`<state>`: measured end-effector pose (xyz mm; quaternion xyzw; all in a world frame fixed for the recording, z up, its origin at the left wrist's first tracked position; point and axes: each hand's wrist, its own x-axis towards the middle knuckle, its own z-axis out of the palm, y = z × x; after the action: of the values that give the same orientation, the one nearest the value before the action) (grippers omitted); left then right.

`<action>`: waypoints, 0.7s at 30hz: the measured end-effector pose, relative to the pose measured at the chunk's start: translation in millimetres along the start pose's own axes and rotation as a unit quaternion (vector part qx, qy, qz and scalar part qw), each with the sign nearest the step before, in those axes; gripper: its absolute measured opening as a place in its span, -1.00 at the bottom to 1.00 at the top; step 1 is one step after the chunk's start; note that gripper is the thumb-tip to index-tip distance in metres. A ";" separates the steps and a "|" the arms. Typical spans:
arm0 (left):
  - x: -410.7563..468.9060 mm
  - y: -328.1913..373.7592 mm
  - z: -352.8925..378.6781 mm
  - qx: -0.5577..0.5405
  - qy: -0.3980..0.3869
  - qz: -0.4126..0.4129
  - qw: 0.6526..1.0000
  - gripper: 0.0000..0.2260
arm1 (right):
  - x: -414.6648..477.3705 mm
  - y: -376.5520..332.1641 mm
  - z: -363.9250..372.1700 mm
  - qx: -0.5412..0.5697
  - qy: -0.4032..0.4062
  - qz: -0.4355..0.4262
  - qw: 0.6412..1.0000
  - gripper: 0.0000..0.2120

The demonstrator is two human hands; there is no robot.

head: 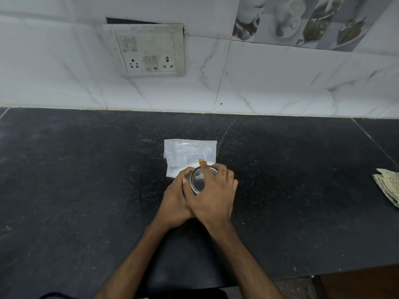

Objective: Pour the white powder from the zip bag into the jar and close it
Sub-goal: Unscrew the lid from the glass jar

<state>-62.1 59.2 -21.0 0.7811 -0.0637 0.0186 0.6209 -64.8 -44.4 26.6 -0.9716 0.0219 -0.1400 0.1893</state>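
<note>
A clear zip bag (187, 153) lies flat on the black counter (86, 180), with white powder gathered at its near end. Just in front of it stands a small jar topped by a round shiny metal lid (197, 179). My left hand (174, 201) wraps the jar's left side. From the right, my right hand (216, 190) grips the lid, its fingers curled over the rim. The jar's body is hidden by both hands, so I cannot see what it holds.
A tiled wall (259, 83) with a switch-and-socket plate (149, 50) rises behind the counter. A folded cloth (388, 186) lies at the right edge. The counter's front edge (302, 275) runs along the lower right.
</note>
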 end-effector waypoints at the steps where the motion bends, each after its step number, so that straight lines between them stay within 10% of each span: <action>1: 1.4 -2.3 -2.1 0.000 -0.005 -0.004 1.000 -0.26 | 1.8 0.5 0.0 0.004 -0.005 -0.010 1.000 -0.38; 9: 10.5 -6.9 -9.6 -0.002 -0.027 -0.023 0.999 -0.11 | 18.2 4.2 -21.4 -0.036 -0.101 -0.071 0.992 -0.07; 21: 12.8 -2.3 -6.3 -0.015 -0.002 -0.009 1.000 -0.14 | 38.9 6.0 -56.2 -0.065 -0.253 -0.116 0.958 -0.13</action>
<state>-48.8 64.9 -20.4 0.7720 -0.0585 0.0106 0.6328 -43.2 -74.0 84.6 -0.9813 -0.1309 0.0910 0.1078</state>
